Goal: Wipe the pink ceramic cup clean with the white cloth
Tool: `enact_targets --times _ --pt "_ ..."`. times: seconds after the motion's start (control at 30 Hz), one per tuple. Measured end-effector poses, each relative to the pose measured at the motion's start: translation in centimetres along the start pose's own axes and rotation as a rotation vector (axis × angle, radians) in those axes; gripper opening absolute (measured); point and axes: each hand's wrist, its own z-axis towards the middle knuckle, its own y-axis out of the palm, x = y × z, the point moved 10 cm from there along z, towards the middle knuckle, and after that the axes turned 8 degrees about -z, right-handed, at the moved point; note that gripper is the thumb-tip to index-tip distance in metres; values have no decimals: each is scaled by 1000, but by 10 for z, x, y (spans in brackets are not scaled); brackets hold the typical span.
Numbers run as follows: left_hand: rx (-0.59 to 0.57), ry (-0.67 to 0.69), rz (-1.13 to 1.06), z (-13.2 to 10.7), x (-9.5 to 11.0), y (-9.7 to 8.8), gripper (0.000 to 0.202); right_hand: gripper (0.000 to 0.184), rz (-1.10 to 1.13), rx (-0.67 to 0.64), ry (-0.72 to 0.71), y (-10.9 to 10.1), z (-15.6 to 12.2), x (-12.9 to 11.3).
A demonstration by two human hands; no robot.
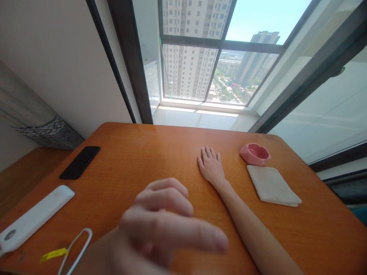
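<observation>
My left hand (160,225) is raised close to the camera over the table (137,160), slightly blurred. Its index finger points to the right while the other fingers curl loosely, and no object shows in it. The thumb is smeared near the lower edge. Farther off, my right hand (211,167) lies palm down on the tabletop with its fingers spread, holding nothing. To the right of it are a pink angular bowl (254,154) and a folded beige cloth (273,185), both apart from the hand.
A black phone (80,162) lies on the table's left side. Nearer to me sits a long white power strip (37,219), with a white cable (78,248) bearing a yellow tag (53,254) close by. Beyond the far edge is a window (190,72); a curtain (34,110) hangs at left.
</observation>
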Motion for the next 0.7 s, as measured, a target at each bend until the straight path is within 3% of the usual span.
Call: enact_targets --times 0.1,0.2,0.3,0.33,0.47,0.7 --pt "196 295 69 7 -23 -17 22 65 6 -2 0 -1 0 0" --pt "165 -11 285 10 -117 -24 28 66 10 4 -1 -1 1 0" --pt "-121 -537 840 -18 -217 -34 27 66 9 -3 -2 1 1 0" --pt "-155 -613 907 -28 -234 -42 24 66 7 -1 -1 1 1 0" --pt "-189 -765 1015 -52 -266 -64 28 66 6 13 -3 0 1 0" --pt "-220 -836 1033 -61 -276 -67 30 67 -1 11 2 1 1 1"
